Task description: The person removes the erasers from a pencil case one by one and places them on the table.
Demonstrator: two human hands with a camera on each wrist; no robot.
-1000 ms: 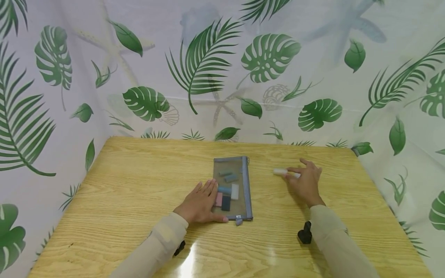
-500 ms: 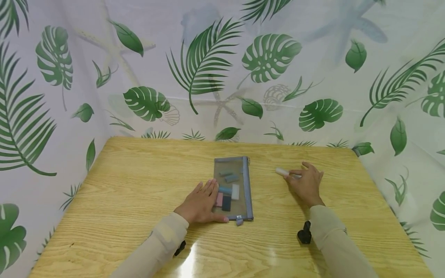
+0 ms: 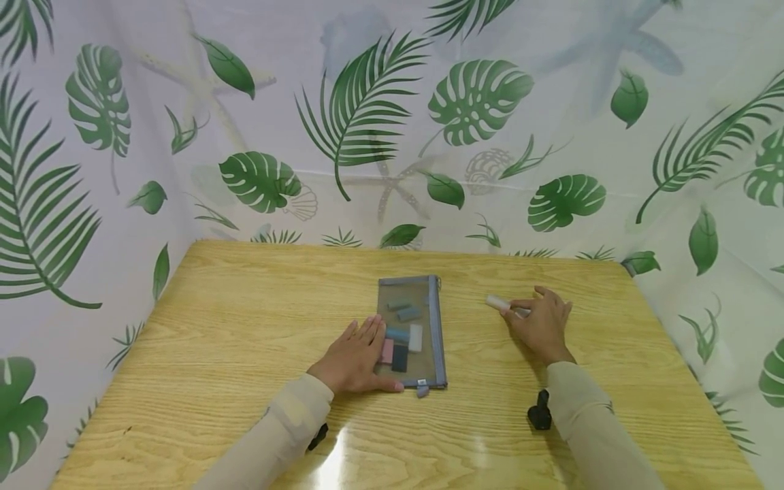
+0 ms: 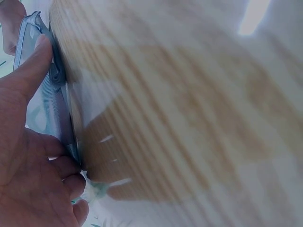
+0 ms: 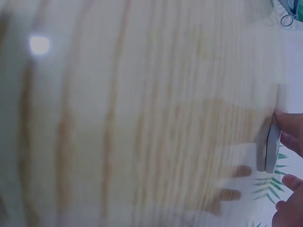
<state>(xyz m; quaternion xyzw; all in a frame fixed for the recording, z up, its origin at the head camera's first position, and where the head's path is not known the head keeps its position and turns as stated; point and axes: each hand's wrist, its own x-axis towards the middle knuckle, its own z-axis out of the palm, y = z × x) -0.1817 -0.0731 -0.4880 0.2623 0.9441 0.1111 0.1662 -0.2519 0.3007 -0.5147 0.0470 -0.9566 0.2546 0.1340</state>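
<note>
A zip pouch [image 3: 407,286] with a grey-blue border and see-through mesh lies on the table. My left hand [image 3: 349,357] rests flat along its left side, fingers straight, thumb [image 4: 35,64] over the near edge. Through the mesh show a pink block [image 3: 386,351], a dark block [image 3: 399,358], a white block [image 3: 415,337] and several bluish pieces [image 3: 409,313]. To the right of the pouch, my right hand [image 3: 542,327] pinches a small white bar [image 3: 497,301] between thumb and forefinger, low at the tabletop. The fingers hide part of the bar.
The wood-grain table [image 3: 257,306] reaches back to a leaf-printed cloth [image 3: 380,184] that hangs behind and at both sides. A zipper pull [image 3: 422,391] sticks out at the pouch's near right corner. Black wrist mounts [image 3: 540,410] sit under the sleeves.
My right hand has shifted very slightly, and the white bar has turned from nearly level to slanting down toward the right. The left hand and pouch stay put.
</note>
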